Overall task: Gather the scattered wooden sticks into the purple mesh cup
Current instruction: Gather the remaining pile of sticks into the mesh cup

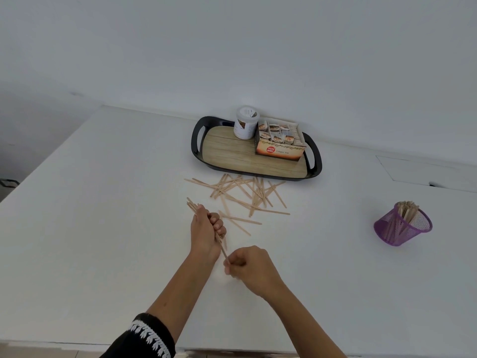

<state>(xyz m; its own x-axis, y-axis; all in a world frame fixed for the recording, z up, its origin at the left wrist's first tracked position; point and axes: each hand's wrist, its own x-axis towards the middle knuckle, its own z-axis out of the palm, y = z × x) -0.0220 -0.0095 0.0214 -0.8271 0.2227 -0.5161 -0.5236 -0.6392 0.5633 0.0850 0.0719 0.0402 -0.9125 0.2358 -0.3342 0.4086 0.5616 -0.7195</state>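
Several thin wooden sticks [242, 192] lie crisscrossed on the white table, just in front of the tray. My left hand [206, 229] is closed around a bundle of sticks [192, 205] whose ends poke out above and below the fist. My right hand [251, 267] sits just below it, fingers pinched on the lower end of a stick from that bundle. The purple mesh cup [402, 226] stands far to the right, tilted in this view, with several sticks upright inside it.
A black-rimmed tray [197, 140] with a wood-pattern floor sits at the back, holding a white jar [245, 122] and an open tea box [280, 143]. The table's left edge [49, 151] drops off. A rectangular panel [423, 169] lies at the far right.
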